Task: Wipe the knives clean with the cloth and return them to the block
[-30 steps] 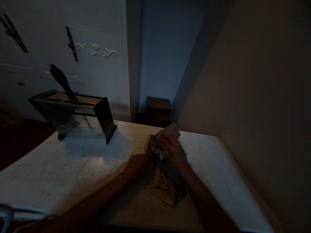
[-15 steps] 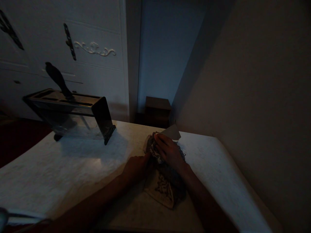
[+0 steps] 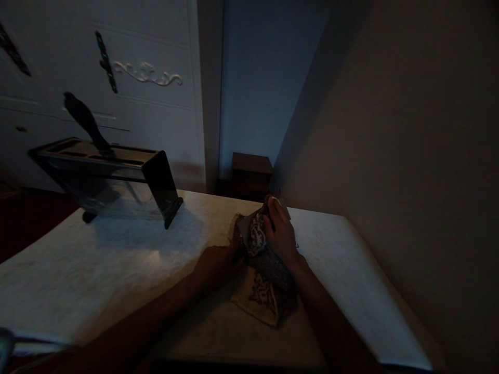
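Below centre, we're seemingly wiping a grey blade (image 3: 245, 227): right hand (image 3: 282, 236) clamping cloth (image 3: 273, 269), left hand (image 3: 218, 265) hiding its grip; next stroke wanting steadiness.

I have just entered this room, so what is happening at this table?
A person has both bare hands at a patterned cloth on a pale table. The right hand holds the cloth's upper part, and a flat grey piece, perhaps a blade, shows partly beside the folds. The left hand is at the cloth's left edge; it is too dark to tell what it holds. Farther left stands a knife block with one black handle sticking up.
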`<state>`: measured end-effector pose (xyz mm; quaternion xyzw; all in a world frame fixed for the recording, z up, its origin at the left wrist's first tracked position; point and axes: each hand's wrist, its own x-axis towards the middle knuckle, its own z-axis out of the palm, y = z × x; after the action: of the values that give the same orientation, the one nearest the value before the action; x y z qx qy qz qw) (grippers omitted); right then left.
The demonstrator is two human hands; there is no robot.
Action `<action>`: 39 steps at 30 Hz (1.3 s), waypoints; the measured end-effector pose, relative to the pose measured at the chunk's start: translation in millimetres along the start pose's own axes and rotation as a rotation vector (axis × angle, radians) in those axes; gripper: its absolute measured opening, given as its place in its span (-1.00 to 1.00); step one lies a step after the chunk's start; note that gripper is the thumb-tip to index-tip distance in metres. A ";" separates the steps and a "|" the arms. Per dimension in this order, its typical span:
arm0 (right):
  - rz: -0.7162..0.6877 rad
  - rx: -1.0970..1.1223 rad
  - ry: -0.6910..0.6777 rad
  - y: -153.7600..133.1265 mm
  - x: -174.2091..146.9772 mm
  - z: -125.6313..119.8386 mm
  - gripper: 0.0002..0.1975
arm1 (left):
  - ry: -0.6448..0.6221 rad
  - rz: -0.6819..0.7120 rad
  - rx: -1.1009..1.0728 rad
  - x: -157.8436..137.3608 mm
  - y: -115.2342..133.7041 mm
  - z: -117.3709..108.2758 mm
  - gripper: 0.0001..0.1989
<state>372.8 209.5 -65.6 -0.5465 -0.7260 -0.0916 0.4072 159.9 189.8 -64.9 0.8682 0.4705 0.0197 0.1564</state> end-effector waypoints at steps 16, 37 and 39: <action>0.371 -0.030 0.010 9.0 -9.1 5.9 -0.16 | 0.093 -0.069 -0.084 -2.4 -0.9 0.7 -0.58; -0.154 0.054 -0.203 -21.5 -5.2 -4.5 -0.39 | 0.065 -0.055 -0.092 -2.7 3.5 -4.4 -0.58; -0.254 0.065 -0.254 -27.9 -3.5 -7.0 -0.40 | 0.041 -0.061 -0.082 -2.9 4.9 -6.4 -0.60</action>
<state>352.2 192.2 -54.8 -0.4440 -0.8374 -0.0490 0.3149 161.2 186.6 -57.1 0.8457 0.4987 0.0522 0.1827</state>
